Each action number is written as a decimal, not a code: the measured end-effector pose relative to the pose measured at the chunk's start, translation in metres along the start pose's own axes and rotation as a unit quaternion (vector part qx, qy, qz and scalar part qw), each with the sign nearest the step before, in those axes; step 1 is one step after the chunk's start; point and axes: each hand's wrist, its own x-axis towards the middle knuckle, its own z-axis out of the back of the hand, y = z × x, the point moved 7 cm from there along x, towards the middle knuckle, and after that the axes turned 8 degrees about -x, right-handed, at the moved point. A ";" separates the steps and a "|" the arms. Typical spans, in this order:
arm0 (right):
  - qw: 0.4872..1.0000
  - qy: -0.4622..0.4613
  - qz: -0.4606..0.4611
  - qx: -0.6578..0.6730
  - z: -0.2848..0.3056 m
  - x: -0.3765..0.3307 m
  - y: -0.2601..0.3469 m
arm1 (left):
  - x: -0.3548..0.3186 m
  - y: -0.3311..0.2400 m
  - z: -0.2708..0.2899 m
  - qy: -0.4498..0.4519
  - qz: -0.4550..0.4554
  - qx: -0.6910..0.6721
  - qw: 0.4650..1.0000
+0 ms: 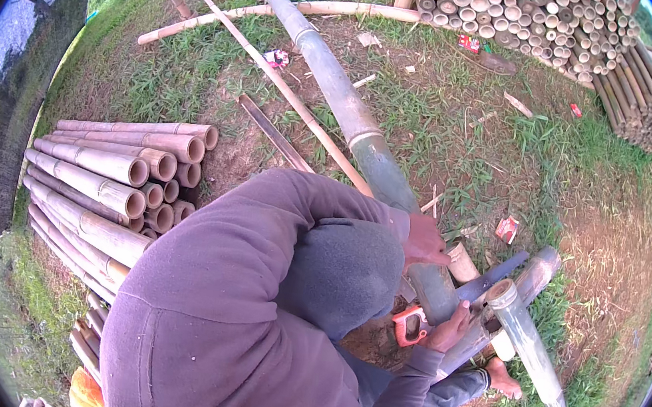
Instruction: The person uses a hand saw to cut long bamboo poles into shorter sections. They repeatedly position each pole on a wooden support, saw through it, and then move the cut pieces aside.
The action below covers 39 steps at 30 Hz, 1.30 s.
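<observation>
A long thick green-grey bamboo pole (346, 101) runs from the far side toward me. My left hand (426, 243) grips it near its close end, fingers bent over it. My right hand (449, 328) is by that end, fingers curled; what they hold, if anything, cannot be made out. A handsaw with an orange handle (409, 326) and a dark blade (494, 277) lies across under the pole's end, its middle hidden. Beside my left hand is a short pale bamboo piece (461, 262). Two crossing bamboo lengths, a grey one (539, 274) and a greenish one (528, 339), stand right of my hands.
Cut bamboo poles are stacked (105, 166) at left. A larger bamboo stack (516, 16) fills the far right. A thin bamboo strip (283, 86) and a dark split piece (274, 132) lie left of the long pole. My bare foot (503, 378) is by the crossing lengths.
</observation>
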 end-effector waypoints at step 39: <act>0.991 0.059 0.093 -0.080 0.158 0.135 0.240 | -0.329 0.032 0.068 -0.740 -0.043 -0.666 0.086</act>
